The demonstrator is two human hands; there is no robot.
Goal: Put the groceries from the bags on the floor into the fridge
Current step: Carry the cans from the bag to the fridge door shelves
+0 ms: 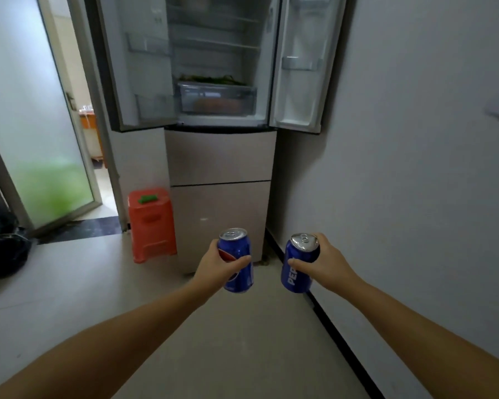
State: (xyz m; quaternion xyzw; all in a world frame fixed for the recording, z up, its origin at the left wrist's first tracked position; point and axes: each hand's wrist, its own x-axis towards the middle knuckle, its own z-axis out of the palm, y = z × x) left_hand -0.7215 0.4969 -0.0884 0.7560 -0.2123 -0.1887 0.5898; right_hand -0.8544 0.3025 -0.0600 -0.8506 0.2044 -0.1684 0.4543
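Two-door fridge (pixel 219 156), upper section: both doors swung wide, the left door (pixel 144 82) with rack bins, the right door (pixel 297 82) with one bin at mid height; wire-edged shelves inside, a clear crisper drawer (pixel 218 99) at the bottom with green leaves lying on top of it. Two closed beige drawer fronts below. No brand legible on the cabinet.

Grey wall (pixel 415 168) close along the right, black skirting at its foot; pale floor (pixel 69 283) between viewer and fridge, widening to the left.

Frosted glass door (pixel 41 139) at left, ajar onto another room.

Black bag (pixel 3 249) on the floor at far left edge, contents not visible.

Orange plastic stool (pixel 152 226) just beside the fridge's lower left corner, a small green item on its seat.

Left hand (pixel 218 267), arm extended forward: fingers wrapped round a blue can (pixel 236 260), held nearly upright, red-white-blue Pepsi globe showing, tab unbroken.

Right hand (pixel 326 262), arm extended likewise: thumb across the front, fingers behind a second blue can (pixel 298 266), tilted top-right, white letters "PEP" readable down its side. Cans apart, level with the lower drawers, short of the fridge.
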